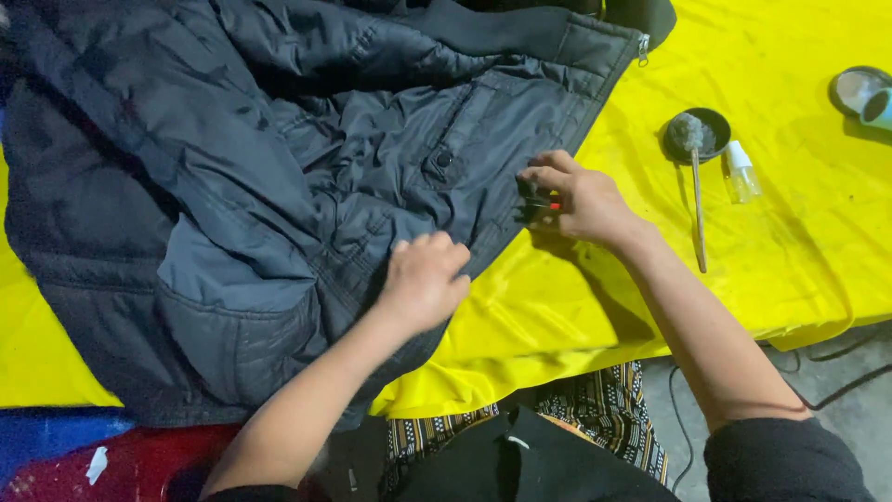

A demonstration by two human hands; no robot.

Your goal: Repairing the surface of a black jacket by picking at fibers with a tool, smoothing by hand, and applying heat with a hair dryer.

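Jacket: dark padded jacket (279, 186) fills the upper left and centre, spread on the yellow table (818, 232).
Left hand (423, 279): my grip curled shut, knuckles pressing the jacket's hem, centre frame.
Right hand (576, 200): my grip pinched on a small red-handled tool (544, 203) at the jacket's edge.
Upper right: black dish (711, 125), brush (695, 186), small clear bottle (741, 172).
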